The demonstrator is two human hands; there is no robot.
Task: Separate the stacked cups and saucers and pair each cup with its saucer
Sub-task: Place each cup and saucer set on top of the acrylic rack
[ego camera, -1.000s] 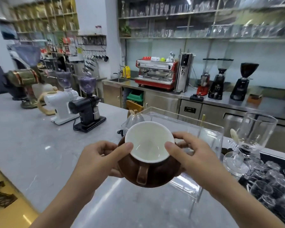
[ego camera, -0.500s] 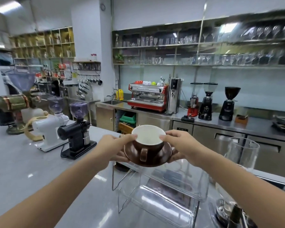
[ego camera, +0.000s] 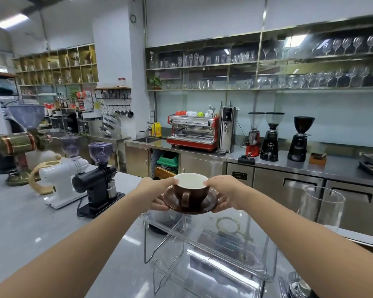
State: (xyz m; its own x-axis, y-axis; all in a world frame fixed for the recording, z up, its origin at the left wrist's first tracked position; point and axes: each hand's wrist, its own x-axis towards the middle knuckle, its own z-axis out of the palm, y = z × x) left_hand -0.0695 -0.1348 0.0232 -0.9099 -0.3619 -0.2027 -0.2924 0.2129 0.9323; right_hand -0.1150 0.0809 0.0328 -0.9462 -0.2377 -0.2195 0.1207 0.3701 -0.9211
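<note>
Glossy brown ceramic cup with white inside (ego camera: 191,188) sits upright on a matching round brown saucer (ego camera: 205,204), handle facing me. I hold the pair in the air with both arms stretched out, above the far left corner of a clear acrylic shelf on thin metal legs (ego camera: 213,239). Cannot tell if the saucer touches the shelf top.

My left hand (ego camera: 154,195) grips the left side: thumb on the cup rim, fingers curled under the saucer edge. My right hand (ego camera: 227,193) mirrors it on the right: thumb at the rim, fingers under the saucer. Both closed on the cup and saucer set.

The shelf stands on a grey marble-look counter (ego camera: 19,222). Left of it, a black electric grinder with purple hopper (ego camera: 97,179), then a white grinder (ego camera: 63,175) further left. Right of the shelf, a tall clear glass vessel (ego camera: 321,207). Far side: a steel back counter carries a red espresso machine (ego camera: 193,132).
</note>
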